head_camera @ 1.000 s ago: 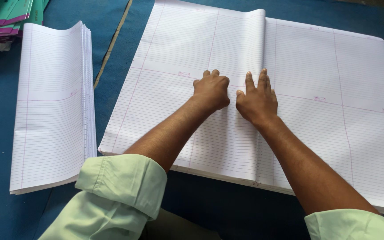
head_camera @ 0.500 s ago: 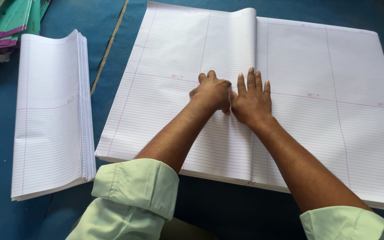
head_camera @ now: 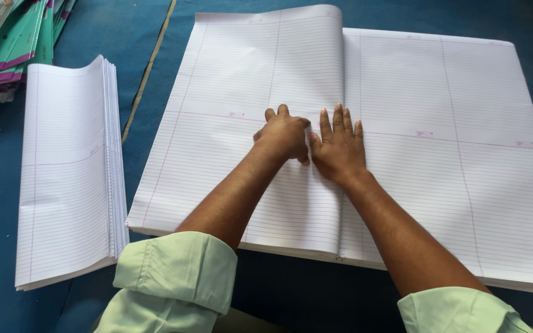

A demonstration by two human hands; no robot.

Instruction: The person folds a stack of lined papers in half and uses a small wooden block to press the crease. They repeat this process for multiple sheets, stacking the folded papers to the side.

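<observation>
A big stack of white ruled sheets (head_camera: pixel 451 123) lies on the blue surface, with a wad of sheets folded over to the left (head_camera: pixel 248 74); its crease runs down the middle. My left hand (head_camera: pixel 284 134) rests on the folded part beside the crease, fingers curled, knuckles pressing down. My right hand (head_camera: pixel 339 148) lies flat just right of it, fingers straight and together, palm on the crease. The two hands touch each other. Both pale green sleeves are rolled up at the bottom edge.
A second, narrower pile of folded ruled sheets (head_camera: pixel 69 166) lies to the left. Green and purple booklet covers (head_camera: pixel 13 37) are stacked at the top left corner. A thin yellowish strip (head_camera: pixel 149 68) runs across the blue surface (head_camera: pixel 279 296) between the piles.
Both hands stay pressed side by side on the crease and have drawn slightly closer together. The curled top of the folded sheets lies a little flatter.
</observation>
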